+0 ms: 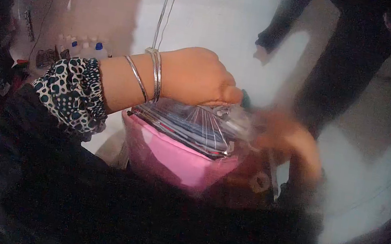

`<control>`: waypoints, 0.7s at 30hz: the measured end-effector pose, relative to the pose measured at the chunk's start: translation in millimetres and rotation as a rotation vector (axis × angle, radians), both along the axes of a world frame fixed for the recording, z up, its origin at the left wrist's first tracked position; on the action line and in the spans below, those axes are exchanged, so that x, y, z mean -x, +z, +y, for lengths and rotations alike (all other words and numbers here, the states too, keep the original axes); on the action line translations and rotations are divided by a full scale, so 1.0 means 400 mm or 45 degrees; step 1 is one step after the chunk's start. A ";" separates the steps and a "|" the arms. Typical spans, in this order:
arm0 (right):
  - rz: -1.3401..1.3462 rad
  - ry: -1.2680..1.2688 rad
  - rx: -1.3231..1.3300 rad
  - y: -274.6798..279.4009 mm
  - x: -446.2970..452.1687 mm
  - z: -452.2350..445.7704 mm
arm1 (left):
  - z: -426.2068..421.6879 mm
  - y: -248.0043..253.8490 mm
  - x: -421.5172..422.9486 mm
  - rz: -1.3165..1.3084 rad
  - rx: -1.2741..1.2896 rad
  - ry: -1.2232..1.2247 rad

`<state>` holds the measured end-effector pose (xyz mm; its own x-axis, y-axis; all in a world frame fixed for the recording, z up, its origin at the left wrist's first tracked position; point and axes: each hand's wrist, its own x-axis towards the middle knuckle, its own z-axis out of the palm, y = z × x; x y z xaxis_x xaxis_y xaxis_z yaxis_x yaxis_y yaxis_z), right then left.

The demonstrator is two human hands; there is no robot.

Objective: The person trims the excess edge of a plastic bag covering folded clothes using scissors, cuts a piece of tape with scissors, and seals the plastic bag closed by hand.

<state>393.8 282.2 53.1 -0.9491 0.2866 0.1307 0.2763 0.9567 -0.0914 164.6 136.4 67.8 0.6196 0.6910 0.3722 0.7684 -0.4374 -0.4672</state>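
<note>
My left hand (201, 78), with silver bangles on its wrist, is closed in a fist over the gathered top of a clear plastic bag (207, 123). Through the plastic show stacked, folded dark and grey layers that look like cloth. Under them sits a smooth pink piece (175, 156), also seemingly cloth. My right hand (286, 137) is beside the bag's gathered neck, smeared by motion, so its fingers cannot be made out. A small dark green bit (245, 99) shows just past my left fist; its kind is unclear.
Another person in dark clothes (349, 58) is at the upper right, one hand (261, 54) hanging down. Bottles with blue caps (98, 47) stand at the back left. A thin cord (163, 12) runs down the pale surface behind my left wrist. A ring-shaped roll (260, 182) lies below my right hand.
</note>
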 end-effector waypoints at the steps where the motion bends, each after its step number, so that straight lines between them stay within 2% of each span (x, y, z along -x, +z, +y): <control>1: 0.000 0.002 -0.001 0.012 0.010 -0.009 | 0.004 -0.004 0.004 -0.028 -0.020 -0.049; 3: -0.354 -0.183 0.202 0.048 0.039 -0.049 | 0.006 -0.005 0.008 -0.057 -0.038 -0.098; 4: -0.354 -0.182 0.202 0.039 0.044 -0.047 | 0.008 -0.004 0.008 -0.080 -0.034 -0.143; 6: -0.157 0.047 0.091 0.025 0.054 -0.051 | 0.002 0.003 0.001 -0.104 -0.038 -0.188; 10: -0.255 -0.021 0.063 0.061 0.085 -0.115 | -0.017 0.022 -0.010 -0.094 -0.012 -0.128; 12: -0.153 0.066 0.223 0.065 0.096 -0.126 | -0.019 0.026 -0.009 -0.113 -0.006 -0.117; 15: -0.097 0.151 0.076 0.048 0.116 -0.110 | -0.034 0.028 -0.004 -0.232 -0.009 -0.211; 18: -0.081 0.115 0.254 0.007 0.137 -0.058 | 0.031 0.016 0.035 -0.319 0.204 -0.025; 19: -0.066 0.110 0.307 -0.021 0.147 -0.008 | 0.046 0.009 0.033 -0.469 0.400 0.176; 20: -0.052 0.107 0.270 -0.043 0.135 0.005 | 0.041 0.007 0.030 -0.627 0.589 0.368; 21: -0.045 0.097 0.251 -0.048 0.118 0.002 | 0.039 0.009 0.029 -0.621 0.589 0.361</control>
<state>346.5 283.2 33.9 -0.9720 0.2305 0.0454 0.2102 0.9395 -0.2704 152.9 152.1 71.5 0.2320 0.9537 0.1912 0.9550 -0.2607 0.1417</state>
